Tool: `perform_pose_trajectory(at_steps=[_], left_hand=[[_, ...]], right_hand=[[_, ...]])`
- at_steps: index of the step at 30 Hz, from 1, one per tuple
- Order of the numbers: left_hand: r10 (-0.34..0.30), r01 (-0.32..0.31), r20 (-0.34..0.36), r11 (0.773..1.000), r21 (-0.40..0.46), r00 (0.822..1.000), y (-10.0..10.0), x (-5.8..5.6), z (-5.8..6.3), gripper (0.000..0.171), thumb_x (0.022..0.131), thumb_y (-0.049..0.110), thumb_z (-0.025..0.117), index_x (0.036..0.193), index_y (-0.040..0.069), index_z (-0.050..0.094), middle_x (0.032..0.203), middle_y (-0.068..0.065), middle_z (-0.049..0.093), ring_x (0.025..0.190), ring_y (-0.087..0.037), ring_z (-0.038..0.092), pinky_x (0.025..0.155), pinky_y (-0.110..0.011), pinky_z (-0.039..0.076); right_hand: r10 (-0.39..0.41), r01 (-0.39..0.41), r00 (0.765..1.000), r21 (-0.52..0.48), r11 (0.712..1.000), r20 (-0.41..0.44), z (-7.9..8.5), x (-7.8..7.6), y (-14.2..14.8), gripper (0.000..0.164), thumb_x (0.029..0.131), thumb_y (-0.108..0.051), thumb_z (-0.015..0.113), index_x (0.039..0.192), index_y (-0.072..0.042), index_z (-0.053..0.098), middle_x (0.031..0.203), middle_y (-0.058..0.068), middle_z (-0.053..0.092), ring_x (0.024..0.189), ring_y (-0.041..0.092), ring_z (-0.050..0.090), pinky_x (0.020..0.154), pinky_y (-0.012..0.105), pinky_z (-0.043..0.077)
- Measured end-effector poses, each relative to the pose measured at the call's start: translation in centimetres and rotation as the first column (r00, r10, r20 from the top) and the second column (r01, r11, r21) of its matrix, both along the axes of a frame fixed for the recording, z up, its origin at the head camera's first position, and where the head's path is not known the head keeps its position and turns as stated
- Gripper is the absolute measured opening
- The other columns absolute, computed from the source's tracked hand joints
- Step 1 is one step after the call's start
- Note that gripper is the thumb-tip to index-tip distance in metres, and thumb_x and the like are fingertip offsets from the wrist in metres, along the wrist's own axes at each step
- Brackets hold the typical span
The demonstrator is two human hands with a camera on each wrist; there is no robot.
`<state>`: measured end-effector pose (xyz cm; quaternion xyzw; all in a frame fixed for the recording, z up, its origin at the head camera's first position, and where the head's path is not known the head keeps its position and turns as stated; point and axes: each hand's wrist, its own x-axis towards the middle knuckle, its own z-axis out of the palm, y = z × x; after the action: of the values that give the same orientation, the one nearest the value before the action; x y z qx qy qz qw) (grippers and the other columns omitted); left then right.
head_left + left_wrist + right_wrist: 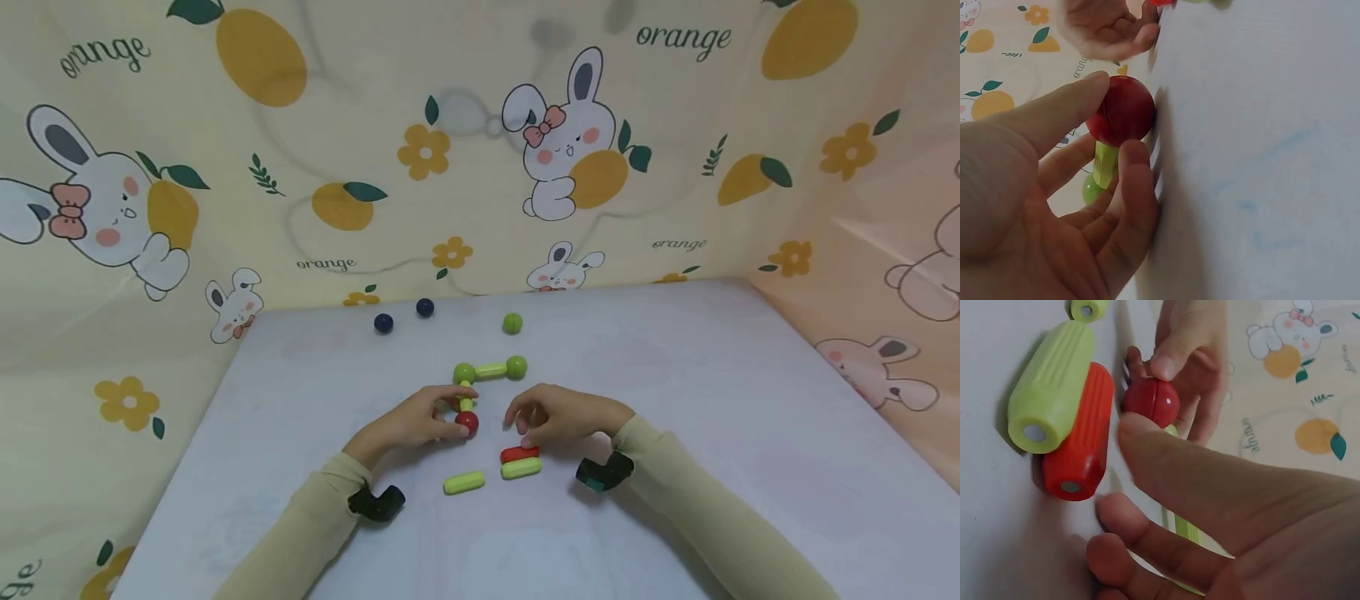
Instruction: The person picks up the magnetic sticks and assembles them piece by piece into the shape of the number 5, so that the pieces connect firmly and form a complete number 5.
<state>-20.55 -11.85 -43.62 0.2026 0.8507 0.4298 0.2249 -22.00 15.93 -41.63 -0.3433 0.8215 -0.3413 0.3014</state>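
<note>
Red ball (468, 422) sits at the near end of a rod-and-ball chain (491, 371) on the tabletop (300, 400), pinched btwn thumb and fingers of the person's L hand (416, 421). R hand (562, 414), fingers loosely bent w/ a gap to the thumb, grips nothing, just beside the red rod (520, 455). Ball looks like hard, smooth plastic: prob. light, stiff, slippery, apt to roll if loose. Best held, I'd say, by opp. sides; silvery rod ends (1035, 433) hint at magnets, so a sideways knock could part the chain.
</note>
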Motion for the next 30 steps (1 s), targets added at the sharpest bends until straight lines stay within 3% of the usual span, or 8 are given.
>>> perform_pose_trajectory(at_steps=[10, 21, 30], left_hand=[[0.026, -0.026, -0.007, 1.0, 0.013, 1.0, -0.13, -0.1, -0.02, 0.054, 0.092, 0.019, 0.075, 0.142, 0.016, 0.056, 0.123, -0.011, 0.059, 0.083, -0.017, 0.052, 0.068, -0.028, 0.046], [0.013, -0.013, 0.014, 1.0, -0.004, 1.0, -0.84, -0.31, 0.32, 0.049, 0.095, 0.014, 0.07, 0.142, 0.015, 0.055, 0.126, -0.013, 0.057, 0.071, -0.016, 0.055, 0.063, -0.027, 0.049], [-0.005, 0.006, 0.017, 1.0, -0.003, 1.0, -0.94, -0.16, 0.51, 0.053, 0.094, 0.016, 0.071, 0.144, 0.013, 0.053, 0.129, -0.016, 0.057, 0.072, -0.016, 0.054, 0.065, -0.027, 0.048]], right_hand=[[0.036, -0.036, 0.999, 0.004, 0.999, 0.013, -0.08, -0.1, -0.07, 0.019, 0.086, -0.006, 0.076, 0.105, -0.006, 0.074, 0.085, 0.001, 0.06, 0.07, 0.012, 0.051, 0.066, 0.02, 0.043], [0.068, -0.068, 0.998, 0.018, 0.998, -0.006, -0.08, -0.04, -0.01, 0.012, 0.085, -0.001, 0.073, 0.094, -0.009, 0.076, 0.083, -0.004, 0.066, 0.07, 0.007, 0.053, 0.066, 0.02, 0.046], [-0.019, 0.022, 0.997, 0.042, 0.999, -0.072, 0.24, -0.65, 0.2, 0.009, 0.095, -0.011, 0.068, 0.101, -0.015, 0.073, 0.088, -0.003, 0.068, 0.076, 0.011, 0.058, 0.073, 0.025, 0.049]])
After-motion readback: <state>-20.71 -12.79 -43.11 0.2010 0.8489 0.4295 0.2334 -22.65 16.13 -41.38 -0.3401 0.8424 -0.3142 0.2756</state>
